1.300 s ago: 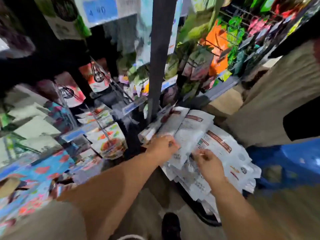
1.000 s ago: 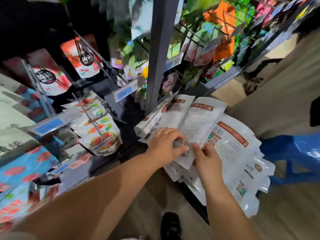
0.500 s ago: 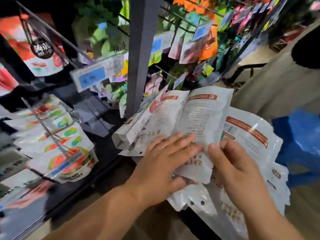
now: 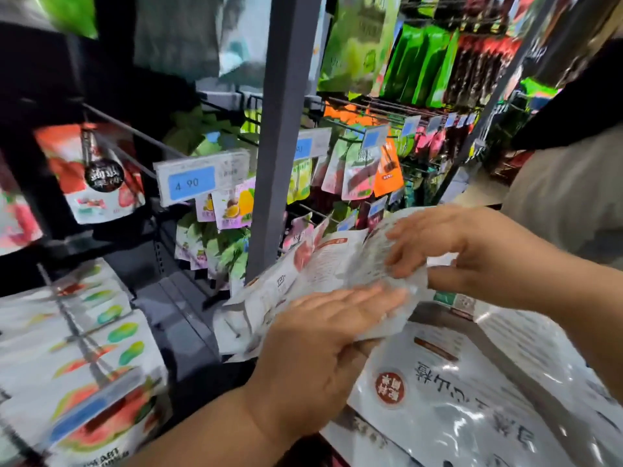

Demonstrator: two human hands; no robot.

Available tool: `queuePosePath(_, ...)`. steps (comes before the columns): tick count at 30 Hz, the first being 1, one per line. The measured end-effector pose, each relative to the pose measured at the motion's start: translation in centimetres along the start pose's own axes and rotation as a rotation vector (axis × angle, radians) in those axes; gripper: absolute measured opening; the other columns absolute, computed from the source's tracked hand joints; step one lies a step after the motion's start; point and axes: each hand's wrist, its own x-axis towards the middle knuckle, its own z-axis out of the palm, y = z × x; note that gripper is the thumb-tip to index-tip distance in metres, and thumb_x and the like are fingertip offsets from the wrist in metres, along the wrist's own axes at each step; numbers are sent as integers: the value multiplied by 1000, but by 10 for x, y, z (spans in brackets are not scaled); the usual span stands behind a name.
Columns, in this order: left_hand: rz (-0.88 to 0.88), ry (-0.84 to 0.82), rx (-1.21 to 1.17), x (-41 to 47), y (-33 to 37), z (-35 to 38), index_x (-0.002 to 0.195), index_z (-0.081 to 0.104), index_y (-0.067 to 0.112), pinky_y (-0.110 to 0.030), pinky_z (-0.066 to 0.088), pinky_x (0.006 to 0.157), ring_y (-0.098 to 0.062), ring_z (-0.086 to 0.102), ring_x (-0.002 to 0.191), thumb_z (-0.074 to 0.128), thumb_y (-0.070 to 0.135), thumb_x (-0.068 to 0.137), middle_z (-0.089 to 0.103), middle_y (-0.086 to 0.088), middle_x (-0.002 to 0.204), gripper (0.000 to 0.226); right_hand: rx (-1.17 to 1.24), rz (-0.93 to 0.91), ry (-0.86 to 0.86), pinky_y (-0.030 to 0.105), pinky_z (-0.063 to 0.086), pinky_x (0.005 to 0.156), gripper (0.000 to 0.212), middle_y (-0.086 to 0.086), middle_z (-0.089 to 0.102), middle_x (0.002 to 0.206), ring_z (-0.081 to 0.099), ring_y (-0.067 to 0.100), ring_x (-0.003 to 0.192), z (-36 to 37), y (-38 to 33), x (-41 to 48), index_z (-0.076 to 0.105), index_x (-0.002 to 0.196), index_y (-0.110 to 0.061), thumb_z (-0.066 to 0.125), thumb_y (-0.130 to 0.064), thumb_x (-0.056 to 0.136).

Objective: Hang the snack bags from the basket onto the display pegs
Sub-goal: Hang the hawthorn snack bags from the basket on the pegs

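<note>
Snack bags (image 4: 337,264), white and fanned out, are lying under my left hand (image 4: 317,348), whose fingers (image 4: 367,298) are pressing flat on them, straight and together. My right hand (image 4: 462,251) is pinching the fan's upper edge, fingers curled, thumb beneath. A grey post (image 4: 286,129) is standing just beyond the left fingertips. A larger white bag (image 4: 455,406) is lying below both hands.

Retail shop aisle, snack bags (image 4: 360,176) hung on wire display pegs (image 4: 377,111), blue price tag (image 4: 191,183)
</note>
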Motion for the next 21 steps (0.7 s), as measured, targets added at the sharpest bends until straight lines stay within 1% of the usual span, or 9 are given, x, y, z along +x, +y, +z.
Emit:
queuePosePath(3, -9, 41, -3, 2, 6, -12, 135, 38, 57, -9, 40, 96, 19, 48, 116, 41, 44, 94, 47, 52, 120, 43, -2, 44, 34, 38, 56, 86, 27, -23, 71, 104, 67, 0, 102, 0, -9, 4, 65, 104, -42, 68, -27, 82)
queuePosePath(6, -23, 70, -2, -1, 12, -19, 133, 28, 70, -12, 42, 98, 15, 48, 120, 39, 50, 92, 46, 45, 129, 47, -17, 42, 121, 42, 57, 84, 30, -15, 74, 98, 70, 6, 96, -2, -13, 2, 66, 99, -38, 75, -14, 84)
queuePosePath(9, -67, 78, -98, -2, 21, -25, 135, 36, 64, -19, 42, 105, 11, 45, 128, 45, 52, 91, 49, 36, 135, 46, 12, 82, 224, 45, 56, 79, 21, -6, 74, 89, 70, 12, 87, -11, -18, -1, 67, 91, -33, 76, -16, 85)
queuePosePath(11, -118, 97, -145, 0, 28, -32, 128, 46, 63, -15, 43, 102, 12, 48, 124, 53, 46, 89, 53, 34, 132, 43, 25, 115, 279, 37, 52, 72, 16, -7, 71, 80, 66, 3, 77, -22, -24, -2, 66, 79, -29, 75, -17, 84)
queuePosePath(13, -153, 129, -134, 4, 34, -42, 127, 49, 55, -13, 44, 100, 13, 52, 119, 58, 42, 88, 58, 32, 127, 42, 34, 147, 332, 29, 44, 65, 20, -13, 64, 70, 59, -1, 69, -36, -36, -3, 61, 72, -29, 75, -19, 83)
queuePosePath(15, -182, 192, -108, 6, 39, -53, 127, 56, 44, -8, 45, 92, 15, 56, 109, 67, 36, 90, 64, 32, 116, 40, 61, 158, 408, 12, 40, 63, 18, -20, 59, 67, 55, -5, 67, -50, -53, -6, 57, 71, -24, 72, -25, 82)
queuePosePath(17, -203, 255, -152, 6, 45, -64, 112, 64, 39, 0, 43, 75, 18, 59, 91, 69, 24, 88, 66, 39, 92, 29, 107, 159, 476, 2, 37, 60, 22, -29, 59, 67, 55, -12, 67, -62, -66, -8, 54, 69, -30, 69, -24, 84)
queuePosePath(19, -246, 304, -238, 5, 49, -72, 96, 65, 38, -1, 42, 65, 17, 60, 79, 71, 20, 84, 66, 37, 79, 22, 119, 165, 510, 2, 38, 57, 28, -30, 61, 67, 56, -13, 66, -68, -74, -10, 54, 69, -34, 69, -21, 87)
queuePosePath(21, -296, 364, -347, 7, 51, -80, 94, 68, 34, -7, 47, 68, 7, 66, 82, 79, 31, 76, 72, 23, 87, 21, 73, 153, 548, 13, 43, 59, 26, -13, 63, 69, 58, 0, 67, -68, -82, -12, 54, 69, -30, 70, -23, 88)
